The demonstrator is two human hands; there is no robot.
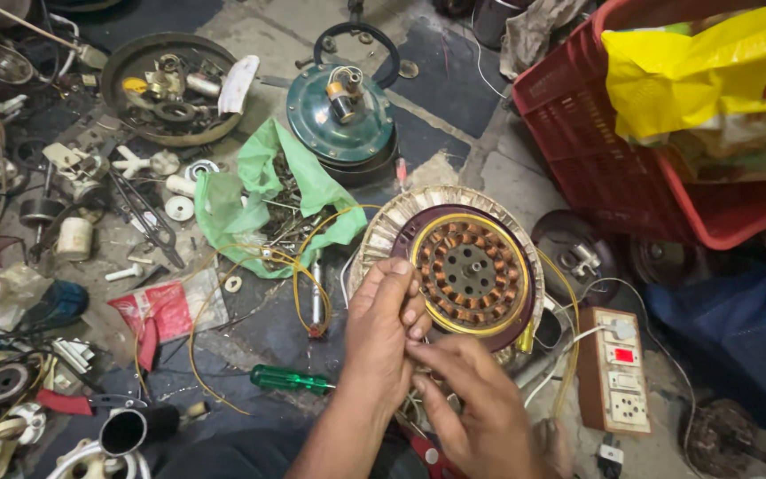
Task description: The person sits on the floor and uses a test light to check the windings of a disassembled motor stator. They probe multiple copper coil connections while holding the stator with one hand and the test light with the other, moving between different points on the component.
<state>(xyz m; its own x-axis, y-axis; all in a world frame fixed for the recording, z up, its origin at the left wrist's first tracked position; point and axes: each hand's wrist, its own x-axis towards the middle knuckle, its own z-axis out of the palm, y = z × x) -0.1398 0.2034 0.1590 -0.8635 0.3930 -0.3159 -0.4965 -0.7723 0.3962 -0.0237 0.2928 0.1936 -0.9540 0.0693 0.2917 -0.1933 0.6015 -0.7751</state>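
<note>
- Far left: clutter of small motor parts, a white cylinder (74, 238), pliers (146, 217) lying flat on the floor.
- Upper left: round metal tray (117, 62) holding bearings and scraps.
- Lower left of centre: green-handled screwdriver (290, 380) beside yellow wire (299, 284).
- Centre: green plastic bag (321, 191) of screws; teal fan motor housing (312, 120) above.
- Left hand (383, 333) pinching the lower left rim of the fan stator (472, 270), fingers closed narrow on its edge.
- Right hand (476, 404) just below, fingertips touching the left hand; whether anything held, cannot tell.
- Right: switch-and-socket board (615, 395), red crate (596, 160), yellow bag (702, 75).
</note>
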